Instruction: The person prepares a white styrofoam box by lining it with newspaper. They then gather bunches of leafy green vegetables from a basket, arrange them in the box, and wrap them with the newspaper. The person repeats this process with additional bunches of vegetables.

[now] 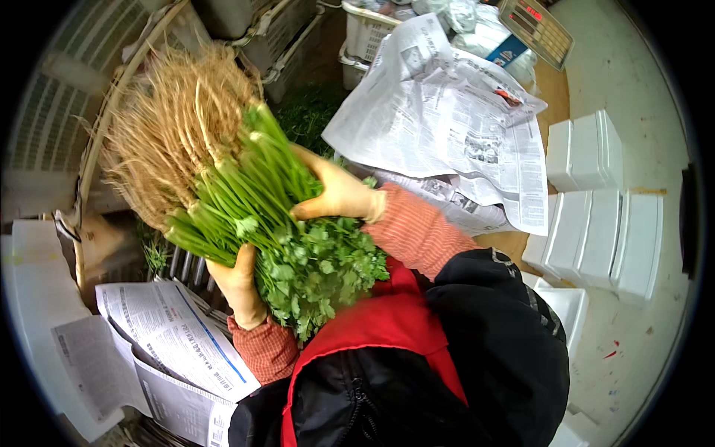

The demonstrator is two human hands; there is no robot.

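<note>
A big bundle of leafy greens (246, 201) is held up in front of the person's body, a little to the left, and both hands are on it. Its pale brown roots (175, 127) spread toward the upper left like a thick brush, the green stems (231, 197) lie side by side in the middle, and the curly leaves (320, 268) hang toward the person, close to the red cloth (372, 328) on the chest. The left hand (242, 287) grips the bundle from the lower side, with the thumb up along the stems and leaves; its other fingers are hidden below. The right hand (335, 190) has its grip closed around the opposite side, the thumb lying over the stems. Both wrists come out of orange patterned sleeves (424, 231), and above the right one is a black padded garment (491, 335). Just beyond the right hand, wrinkled newspaper sheets (462, 134) lie spread out, and behind them stand a white basket (365, 33) and a weighing scale (547, 37) with a red lit display. To the right, white boxes (596, 235) stand in rows near a pale wall. At the lower left, near the left sleeve, more newspapers (175, 343) lie overlapping, and large pale crates (52, 112) stand behind the roots.
</note>
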